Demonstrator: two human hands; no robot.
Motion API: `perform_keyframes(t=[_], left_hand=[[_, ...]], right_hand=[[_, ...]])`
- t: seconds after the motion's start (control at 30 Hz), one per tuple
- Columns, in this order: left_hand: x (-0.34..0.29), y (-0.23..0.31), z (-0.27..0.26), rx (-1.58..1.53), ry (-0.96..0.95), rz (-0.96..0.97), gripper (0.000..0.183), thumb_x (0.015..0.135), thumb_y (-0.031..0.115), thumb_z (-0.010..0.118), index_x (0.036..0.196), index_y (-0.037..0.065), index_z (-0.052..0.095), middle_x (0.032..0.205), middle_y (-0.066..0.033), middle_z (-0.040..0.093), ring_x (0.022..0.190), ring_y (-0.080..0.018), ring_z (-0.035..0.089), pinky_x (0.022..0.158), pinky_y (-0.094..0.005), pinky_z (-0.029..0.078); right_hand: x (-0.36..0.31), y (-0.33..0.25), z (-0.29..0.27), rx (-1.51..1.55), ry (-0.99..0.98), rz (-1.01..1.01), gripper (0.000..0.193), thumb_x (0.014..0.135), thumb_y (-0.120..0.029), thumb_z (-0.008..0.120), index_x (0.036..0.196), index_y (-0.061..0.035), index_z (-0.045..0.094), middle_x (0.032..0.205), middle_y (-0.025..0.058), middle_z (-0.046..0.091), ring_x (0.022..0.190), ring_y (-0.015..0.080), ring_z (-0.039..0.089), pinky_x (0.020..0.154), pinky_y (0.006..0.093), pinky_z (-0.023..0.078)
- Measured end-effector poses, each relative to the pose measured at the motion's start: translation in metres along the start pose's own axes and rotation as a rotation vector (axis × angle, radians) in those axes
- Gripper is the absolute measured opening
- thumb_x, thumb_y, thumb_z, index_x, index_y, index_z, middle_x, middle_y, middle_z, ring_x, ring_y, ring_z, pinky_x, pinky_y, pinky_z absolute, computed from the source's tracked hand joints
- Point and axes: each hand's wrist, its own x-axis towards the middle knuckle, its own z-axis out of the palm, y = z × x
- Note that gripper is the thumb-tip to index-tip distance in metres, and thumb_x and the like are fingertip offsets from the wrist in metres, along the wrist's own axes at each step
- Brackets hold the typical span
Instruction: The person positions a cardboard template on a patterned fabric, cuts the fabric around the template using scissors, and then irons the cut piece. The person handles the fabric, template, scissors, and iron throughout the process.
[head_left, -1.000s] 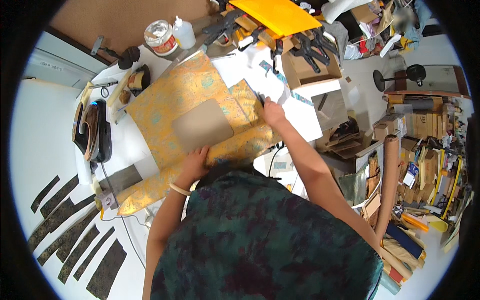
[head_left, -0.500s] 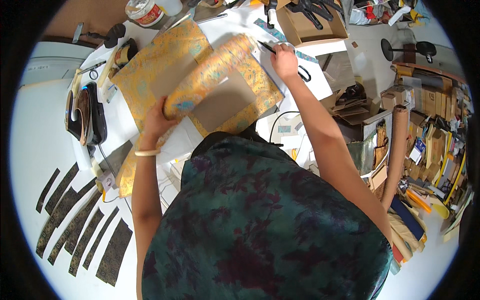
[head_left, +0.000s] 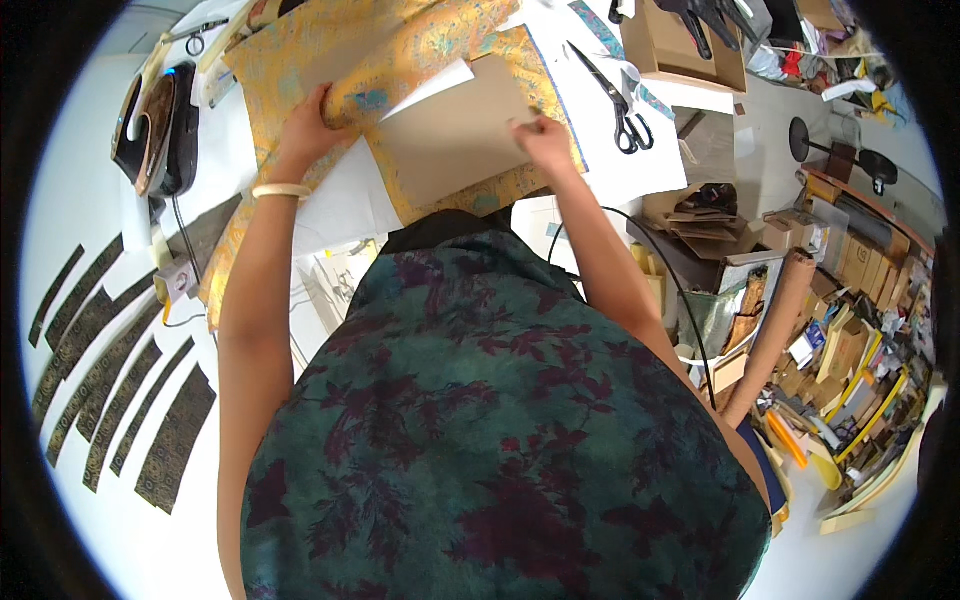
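On the tabletop (head_left: 222, 170) right ahead of you, the yellow patterned cloth (head_left: 430, 62) lies with a brown board (head_left: 445, 140) on its near part. Your left grip (head_left: 314, 125) pinches the near end of the cloth's rolled-back part, thumb on one side, fingers around the other. A pale bangle (head_left: 282, 190) circles that wrist. Your right grip (head_left: 540, 138) is at the board's right edge with the fingers curled; it is blurred, so you cannot tell whether they are pressed together or pinching anything.

Right of the cloth, well apart from your hands, scissors (head_left: 620, 104) lie on white paper, handles toward you.

Beyond them stands a cardboard box (head_left: 688, 72), its top uncovered. Black clamps (head_left: 702, 30) reach over its mouth; whether they rest inside, you cannot tell. Nearer you on the right, cardboard scraps (head_left: 705, 218) lie heaped, and what holds them is hard to make out. Farther right, boxes and cardboard (head_left: 850, 345) crowd together, their contents too small to tell.
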Motion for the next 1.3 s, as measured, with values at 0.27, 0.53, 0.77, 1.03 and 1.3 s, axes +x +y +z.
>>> perform_keyframes(t=[0.27,0.53,0.77,1.03,1.3], left_hand=[[0.003,0.007,-0.003,-0.152,-0.134,-0.117,0.086,0.070,0.014,0.090,0.145,0.003,0.051,0.133,-0.0199,0.067,0.122,-0.0338,0.066,0.102,-0.0426,0.054],[0.004,0.004,-0.005,-0.105,-0.110,-0.055,0.088,0.069,0.017,0.090,0.146,0.004,0.050,0.131,-0.0211,0.067,0.119,-0.0372,0.066,0.100,-0.0431,0.055],[-0.014,0.076,-0.002,0.343,0.251,0.237,0.073,0.075,0.016,0.082,0.142,0.008,0.055,0.133,-0.0182,0.063,0.126,-0.0354,0.059,0.106,-0.0426,0.049],[0.061,0.180,0.095,0.133,-0.279,0.691,0.060,0.081,0.004,0.075,0.138,0.003,0.056,0.141,-0.0153,0.056,0.134,-0.0340,0.050,0.114,-0.0419,0.042],[0.145,0.268,0.126,0.609,-0.511,0.888,0.089,0.066,0.016,0.093,0.145,0.014,0.051,0.147,-0.0073,0.054,0.139,-0.0286,0.045,0.115,-0.0466,0.036]], right_hand=[[-0.048,0.010,-0.162,0.369,0.398,-0.149,0.035,0.089,-0.016,0.081,0.116,0.0022,0.070,0.106,0.0106,0.074,0.095,0.0182,0.069,0.087,0.0316,0.054],[-0.055,0.061,-0.190,0.530,0.467,-0.205,0.018,0.092,-0.010,0.079,0.107,-0.0042,0.071,0.105,0.0065,0.075,0.096,0.0155,0.068,0.088,0.0292,0.052],[-0.064,0.081,-0.192,0.591,0.500,-0.125,0.017,0.092,-0.009,0.079,0.107,-0.0048,0.070,0.107,0.0055,0.074,0.096,0.0149,0.068,0.089,0.0295,0.052],[-0.120,0.114,-0.210,0.650,0.607,-0.101,0.006,0.096,-0.008,0.074,0.096,-0.0068,0.068,0.098,0.0013,0.073,0.089,0.0116,0.064,0.086,0.0285,0.049],[-0.205,0.191,-0.226,0.882,0.823,-0.150,0.003,0.096,-0.005,0.072,0.095,-0.0071,0.069,0.098,0.0008,0.073,0.091,0.0111,0.066,0.085,0.0270,0.050]])
